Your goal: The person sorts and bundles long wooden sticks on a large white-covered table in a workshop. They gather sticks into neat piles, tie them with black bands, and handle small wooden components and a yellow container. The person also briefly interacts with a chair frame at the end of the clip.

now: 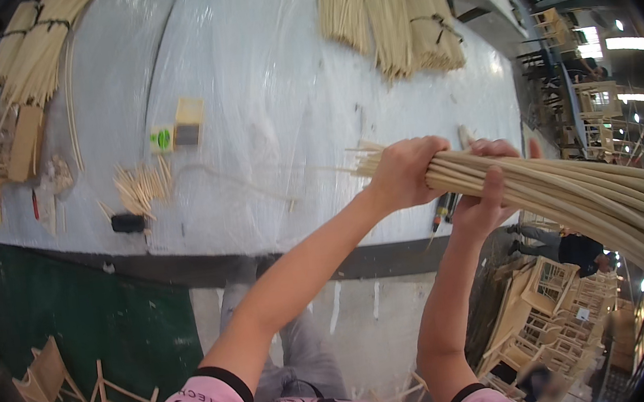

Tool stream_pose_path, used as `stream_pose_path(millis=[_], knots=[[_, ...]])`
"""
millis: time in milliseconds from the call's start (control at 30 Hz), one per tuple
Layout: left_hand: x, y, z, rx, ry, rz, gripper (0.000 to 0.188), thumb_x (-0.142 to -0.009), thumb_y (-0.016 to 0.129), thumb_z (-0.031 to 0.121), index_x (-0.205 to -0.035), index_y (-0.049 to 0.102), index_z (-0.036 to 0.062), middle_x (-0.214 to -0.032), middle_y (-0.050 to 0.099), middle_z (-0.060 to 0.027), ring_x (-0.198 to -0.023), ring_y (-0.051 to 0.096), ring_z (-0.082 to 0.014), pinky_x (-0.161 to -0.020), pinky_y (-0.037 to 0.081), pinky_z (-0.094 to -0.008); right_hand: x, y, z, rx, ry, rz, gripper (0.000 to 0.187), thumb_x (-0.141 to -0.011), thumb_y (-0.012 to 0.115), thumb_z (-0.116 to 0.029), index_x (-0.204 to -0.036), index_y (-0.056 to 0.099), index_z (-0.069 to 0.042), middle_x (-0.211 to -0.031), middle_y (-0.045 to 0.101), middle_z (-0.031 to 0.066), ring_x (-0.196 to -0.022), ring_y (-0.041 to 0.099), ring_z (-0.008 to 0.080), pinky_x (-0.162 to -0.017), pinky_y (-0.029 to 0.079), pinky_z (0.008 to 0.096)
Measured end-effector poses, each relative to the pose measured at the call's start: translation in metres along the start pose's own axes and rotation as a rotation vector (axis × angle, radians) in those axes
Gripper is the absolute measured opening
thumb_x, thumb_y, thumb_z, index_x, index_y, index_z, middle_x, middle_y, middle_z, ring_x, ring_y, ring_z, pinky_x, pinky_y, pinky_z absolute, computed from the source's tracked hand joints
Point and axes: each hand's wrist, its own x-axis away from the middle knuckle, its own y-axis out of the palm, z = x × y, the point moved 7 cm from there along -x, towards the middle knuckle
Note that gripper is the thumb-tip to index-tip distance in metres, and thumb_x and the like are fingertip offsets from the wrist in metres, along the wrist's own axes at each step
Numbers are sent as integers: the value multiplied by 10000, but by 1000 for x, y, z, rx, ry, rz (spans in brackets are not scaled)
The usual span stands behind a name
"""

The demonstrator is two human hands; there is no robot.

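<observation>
Far left on the table point(260, 73) we see a tied bundle point(34, 43) of pale canes, with cardboard scraps point(14, 145) near it and one loose cane point(72, 110) lying beside them. Further right sit short offcuts point(141, 186), a small black tool point(127, 222), and a green-and-white block point(162, 139) next to a tan box point(188, 121). At the far edge right of centre lie more cane bundles point(389, 19), one tied. The table is covered in wrinkled clear plastic.

The thing in hand is the rod bunch point(567, 189), held above the table's near right edge, its cut ends point(361, 161) pointing left and the long part sweeping right and down out of frame.

Left hand point(402, 172): closed in a fist around the bunch just behind the cut ends. Right hand point(487, 182): wrapped over the bunch just beside it, fingers point(492, 181) curled across the top, thumb side hidden.

Handling, our judgement: each rod looks light and springy, but the whole bunch looks fairly heavy. It is stiff near the grip, and the long end droops and fans. The rods look smooth and nothing ties them here, so single ones could slide out. We'd grip firmly all round near the cut ends, with the second hand further along to carry the sag. It should not be fragile, though a sharp bend could kink it.

Lower right: stacked wooden chair frames point(549, 310) on the floor.
</observation>
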Motion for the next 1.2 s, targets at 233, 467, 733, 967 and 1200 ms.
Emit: stream_pose_path(millis=[233, 467, 733, 967, 1200], knots=[[29, -14, -62, -60, -75, -70, 606, -671, 915, 226, -1201, 633, 135, -969, 704, -95, -942, 697, -334, -853, 555, -459, 46, -7, 73, -2, 160, 3, 939, -949, 726, -301, -1644, 126, -104, -1383, 563, 205, -1319, 593, 380, -1187, 467, 543], [21, 6, -100, -7, -340, -378, 513, -709, 905, 193, -1182, 725, 109, -1019, 767, -117, -956, 748, -345, -814, 598, -412, 55, -1, 122, 203, 207, -51, 561, -958, 712, -161, -1422, 419, -49, -1193, 640, 119, -1103, 639, 245, -1077, 488, 443], [31, 8, -161, -33, -377, -279, 430, -743, 859, 156, -1123, 669, 88, -954, 746, -125, -852, 725, -350, -757, 585, -418, 47, 20, 179, -73, 435, -91, 436, -940, 713, -70, -1315, 492, -48, -1259, 628, 142, -1247, 608, 260, -1155, 436, 449], [-10, 36, -185, -117, -633, -282, 356, -769, 827, 161, -1063, 643, 77, -877, 736, -142, -806, 725, -355, -706, 571, -418, 12, -15, 224, -79, 657, -245, 1016, -822, 897, -220, -1622, 294, -53, -1656, 353, 125, -1487, 444, 295, -1242, 345, 477], [-74, 102, -243, 80, -851, -78, 367, -820, 775, 144, -1139, 634, 29, -828, 716, -98, -754, 714, -282, -720, 573, -397, 29, -51, 328, -73, 1031, -508, 999, -788, 915, -242, -1584, 346, -39, -1514, 537, 128, -1395, 535, 256, -1154, 436, 417]])
